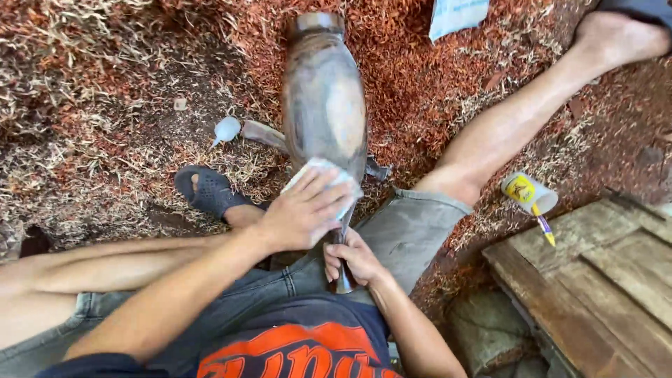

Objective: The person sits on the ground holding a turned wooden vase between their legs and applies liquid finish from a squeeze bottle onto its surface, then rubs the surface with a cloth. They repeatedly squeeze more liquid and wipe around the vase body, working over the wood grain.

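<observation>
Reddish wood shavings (105,84) cover the ground on all sides, with paler straw-like chips mixed in at the left. Wooden planks (595,280) lie at the lower right.

Largest item: a wooden vase (324,98), blurred, lying lengthwise between my legs, mouth end pointing away from me. Its narrow base end points toward my lap.

My left hand (302,213) lies flat, fingers spread, pressing a pale sheet of sandpaper or cloth (323,173) against the lower body of the vase. My right hand (355,259) is closed around a dark metal shaft (342,269) directly below the vase base.

Containers: a tipped paper cup (530,193), yellow-labelled, lies on the shavings beside my right knee, with a yellow-tipped tool (543,227) at its open end; its contents cannot be determined. A small pale squeeze bottle (227,130) lies left of the vase; fill level not visible. A white bag (456,14) lies at the top edge.

A dark sandal (208,190) lies near my left knee.
</observation>
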